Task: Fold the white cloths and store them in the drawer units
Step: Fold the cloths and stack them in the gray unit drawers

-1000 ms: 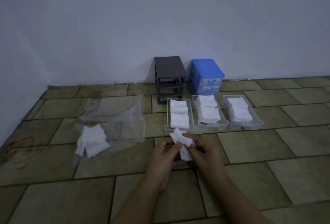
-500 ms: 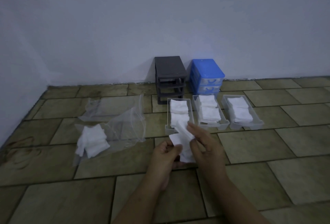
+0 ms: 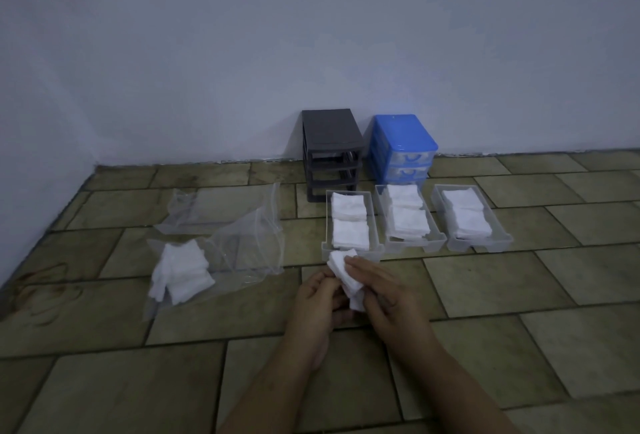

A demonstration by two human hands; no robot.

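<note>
i'm mid-fold, my left hand (image 3: 317,298) and right hand (image 3: 384,291) both pinching one white cloth (image 3: 348,276) just above the floor before the nearest clear drawer (image 3: 377,248), where it should go once creased flat.

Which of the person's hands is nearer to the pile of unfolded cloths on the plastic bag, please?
Left. The left hand lies just right of the cloth pile; the right hand is farther right, beyond it.
</note>
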